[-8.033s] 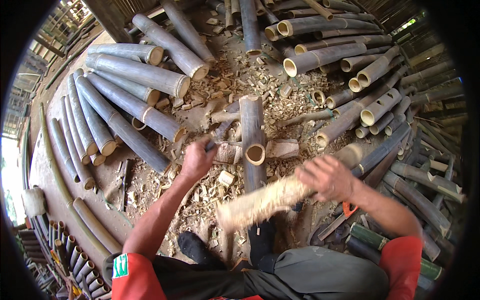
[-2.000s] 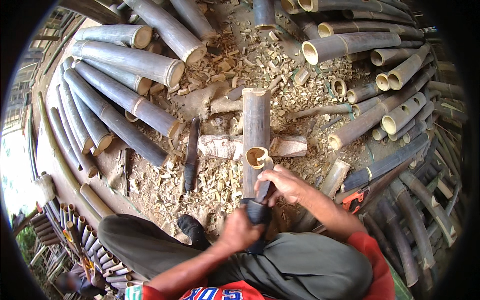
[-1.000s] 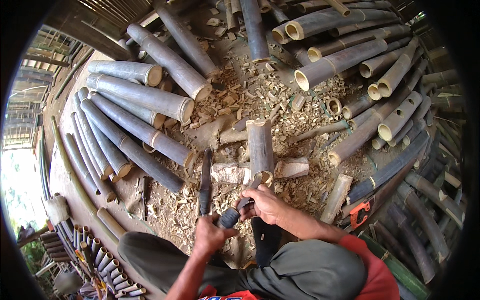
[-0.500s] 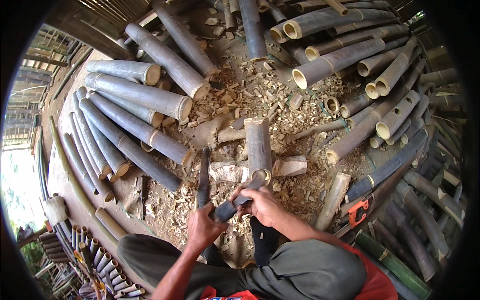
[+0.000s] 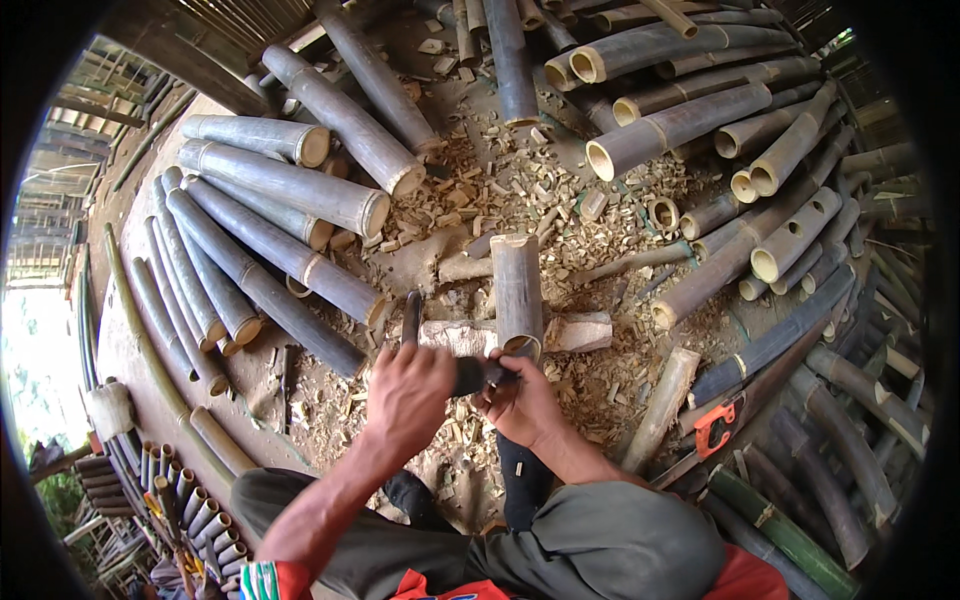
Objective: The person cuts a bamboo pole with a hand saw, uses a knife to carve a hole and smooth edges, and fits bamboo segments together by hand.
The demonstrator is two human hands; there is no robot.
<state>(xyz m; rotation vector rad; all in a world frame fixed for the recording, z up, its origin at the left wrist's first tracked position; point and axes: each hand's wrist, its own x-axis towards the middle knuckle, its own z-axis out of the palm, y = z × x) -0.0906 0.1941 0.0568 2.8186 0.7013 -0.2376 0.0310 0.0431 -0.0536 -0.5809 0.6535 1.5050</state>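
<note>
A chisel-like tool with a thick black handle [image 5: 467,377] lies across between my two hands. My left hand [image 5: 408,392] is closed, back upward, round its left end. Closed too, my right hand [image 5: 524,402] grips the tool's dark right end, just below a bamboo segment [image 5: 517,290]. That segment points away from me, and its open near end is partly behind the tool and my right fingers. It rests across a short pale log [image 5: 580,332]. A narrow dark bar [image 5: 411,318] shows just past my left knuckles, its lower part hidden.
Bamboo poles [image 5: 290,190] lie on the left, and cut bamboo tubes [image 5: 690,130] are piled at the right. Wood chips [image 5: 480,190] cover the ground. An orange-handled saw [image 5: 716,428] rests beside my right knee. A pale wood stick [image 5: 664,405] lies nearer.
My left hand has risen away from me and turned its back upward. The tool has swung nearly level, and its end has come down from the bamboo's opening. The view has shifted slightly.
</note>
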